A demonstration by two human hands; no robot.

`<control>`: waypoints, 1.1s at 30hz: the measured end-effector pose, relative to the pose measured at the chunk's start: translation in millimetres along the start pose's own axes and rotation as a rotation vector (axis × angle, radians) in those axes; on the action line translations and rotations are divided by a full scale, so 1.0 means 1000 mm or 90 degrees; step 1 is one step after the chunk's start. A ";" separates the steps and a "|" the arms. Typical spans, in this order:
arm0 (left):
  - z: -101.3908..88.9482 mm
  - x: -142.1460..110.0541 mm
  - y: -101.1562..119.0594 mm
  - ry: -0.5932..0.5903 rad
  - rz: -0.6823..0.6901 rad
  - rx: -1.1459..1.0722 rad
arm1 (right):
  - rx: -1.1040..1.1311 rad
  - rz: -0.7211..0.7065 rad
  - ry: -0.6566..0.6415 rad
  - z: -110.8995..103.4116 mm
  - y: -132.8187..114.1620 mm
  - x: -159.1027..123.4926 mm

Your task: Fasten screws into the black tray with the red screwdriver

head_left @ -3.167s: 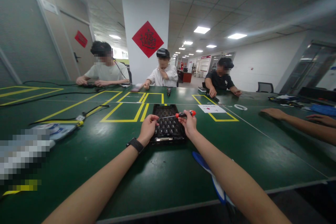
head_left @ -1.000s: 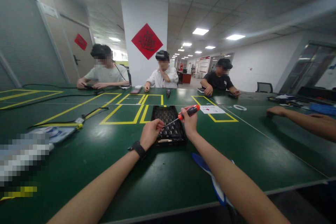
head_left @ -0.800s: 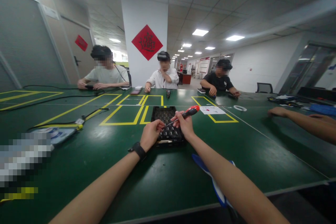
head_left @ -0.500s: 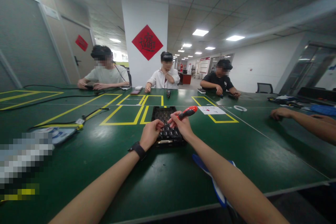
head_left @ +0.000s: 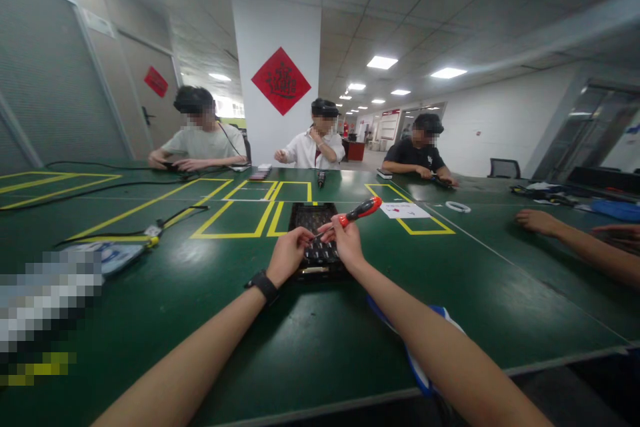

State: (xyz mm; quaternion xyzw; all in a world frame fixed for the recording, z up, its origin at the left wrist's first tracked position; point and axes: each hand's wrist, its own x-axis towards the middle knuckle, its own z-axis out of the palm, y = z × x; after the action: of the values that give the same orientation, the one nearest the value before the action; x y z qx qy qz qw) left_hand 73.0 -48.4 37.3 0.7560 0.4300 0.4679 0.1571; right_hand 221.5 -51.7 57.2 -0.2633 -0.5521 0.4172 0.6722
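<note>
Right hand [head_left: 345,241] closed on the front end of the screwdriver with red-and-black handle and thin metal shaft [head_left: 364,209]; handle juts out past the fingers, shaft angles down-left. Left hand [head_left: 289,255] has fingertips bunched at the shaft tip, can't tell if clamped. Both over the rectangular black plastic bit case [head_left: 313,274], flat on the green tabletop [head_left: 310,347].

Two hands at the centre, one left hand [head_left: 289,255] and one right hand [head_left: 346,243]; one screwdriver [head_left: 357,214], one case [head_left: 323,275]. Three people [head_left: 323,150] across mid-frame. Two other hands [head_left: 537,221] at the right edge. Two red signs [head_left: 281,81], upper left and upper centre.
</note>
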 end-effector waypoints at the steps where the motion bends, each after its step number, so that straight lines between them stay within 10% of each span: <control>1: 0.000 0.000 0.000 -0.001 -0.002 -0.009 | -0.004 -0.004 0.012 -0.001 0.001 0.001; 33: 0.000 0.000 0.001 0.011 0.044 0.029 | -0.059 0.004 0.000 -0.001 0.001 0.001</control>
State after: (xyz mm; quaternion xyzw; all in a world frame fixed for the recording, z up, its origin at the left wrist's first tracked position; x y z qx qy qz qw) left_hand 73.8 -49.4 38.0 0.7697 0.4158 0.4693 0.1199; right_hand 222.3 -50.2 57.1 -0.2957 -0.5702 0.3931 0.6579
